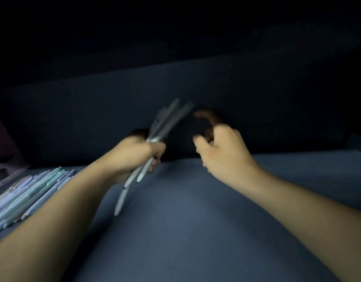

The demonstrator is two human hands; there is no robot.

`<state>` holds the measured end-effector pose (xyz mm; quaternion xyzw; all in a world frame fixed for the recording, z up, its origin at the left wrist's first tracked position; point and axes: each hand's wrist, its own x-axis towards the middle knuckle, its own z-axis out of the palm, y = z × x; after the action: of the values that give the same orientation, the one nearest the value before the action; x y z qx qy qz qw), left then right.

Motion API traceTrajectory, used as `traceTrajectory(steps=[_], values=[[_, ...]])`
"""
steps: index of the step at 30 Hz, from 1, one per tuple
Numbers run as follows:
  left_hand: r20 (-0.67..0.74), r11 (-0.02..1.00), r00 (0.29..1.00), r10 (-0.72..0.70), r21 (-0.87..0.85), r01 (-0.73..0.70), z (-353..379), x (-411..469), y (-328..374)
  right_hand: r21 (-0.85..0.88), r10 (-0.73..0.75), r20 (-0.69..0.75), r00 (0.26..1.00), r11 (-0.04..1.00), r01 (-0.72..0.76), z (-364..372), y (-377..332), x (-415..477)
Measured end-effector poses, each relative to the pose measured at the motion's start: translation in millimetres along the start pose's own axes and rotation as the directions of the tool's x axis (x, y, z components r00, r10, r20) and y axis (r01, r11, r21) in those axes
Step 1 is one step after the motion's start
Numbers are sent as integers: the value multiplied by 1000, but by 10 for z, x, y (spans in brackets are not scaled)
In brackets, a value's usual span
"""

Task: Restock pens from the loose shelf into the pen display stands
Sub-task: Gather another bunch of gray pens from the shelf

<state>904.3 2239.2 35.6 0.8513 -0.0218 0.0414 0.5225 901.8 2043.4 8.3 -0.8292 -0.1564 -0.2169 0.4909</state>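
Left hand: grasping 1 bundle of pens above the shelf. Right hand: half-curled, empty, beside it. Loose pens: heap at shelf's left edge. Stands unseen; restocking likely unfinished.

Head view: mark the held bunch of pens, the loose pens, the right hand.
bunch of pens [167, 122], head view, upper dark barrels
loose pens [29, 192], head view, middle of pile
right hand [224, 151], head view, back of hand

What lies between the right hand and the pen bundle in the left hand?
Nothing: in the head view only the dark shelf back shows between the right hand and the pen bundle.
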Motion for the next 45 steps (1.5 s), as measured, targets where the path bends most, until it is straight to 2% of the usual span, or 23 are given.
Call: traceTrajectory(steps=[1, 3, 5, 7, 9, 11, 16, 21, 25, 30, 34, 38, 42, 45], values=[[-7, 982, 1000, 13, -190, -14, -47, 12, 31, 65, 17, -20, 1000, 998, -15, 14, -8, -6], [35, 875, 997, 62, -482, -37, -103, 32, 77, 203, 55, -14, 998, 978, -51, 53, -28, -28], [47, 761, 991, 124, -645, -65, -66, 46, 90, 313, 80, 50, 996, 945, -91, 91, -49, -50], [-26, 699, 987, 159, -703, -131, 64, 28, 76, 386, 91, 133, 987, 913, -136, 129, -72, -76], [-121, 688, 975, 186, -693, -217, 224, -42, 96, 443, 68, 196, 978, 884, -150, 148, -116, -103], [-162, 718, 954, 254, -629, -298, 354, -111, 149, 512, 18, 225, 974, 848, -134, 124, -198, -109], [-164, 784, 868, 469, -374, -495, 488, -216, 216, 539, -41, 196, 980, 839, -72, -19, -499, -94], [-116, 778, 805, 582, -211, -592, 621, -370, 310, 492, -10, 116, 993, 869, -49, -149, -697, -78], [-54, 808, 822, 567, -157, -567, 671, -417, 250, 526, -19, 73, 997, 850, -23, -211, -656, -73], [13, 841, 864, 504, -235, -487, 664, -428, 76, 565, 55, 42, 998, 822, -69, -1, -525, -106], [61, 838, 870, 490, -309, -450, 666, -467, 31, 581, 91, -17, 996, 811, -64, 75, -474, -116], [166, 869, 889, 426, -348, -352, 706, -479, -15, 536, 97, -75, 992, 843, -42, 48, -443, -131], [302, 900, 890, 342, -378, -218, 695, -432, -54, 552, 121, -8, 993, 828, -97, 0, -429, -140], [271, 874, 888, 372, -425, -236, 682, -422, -47, 548, 85, 59, 995, 830, -103, -15, -459, -106]])
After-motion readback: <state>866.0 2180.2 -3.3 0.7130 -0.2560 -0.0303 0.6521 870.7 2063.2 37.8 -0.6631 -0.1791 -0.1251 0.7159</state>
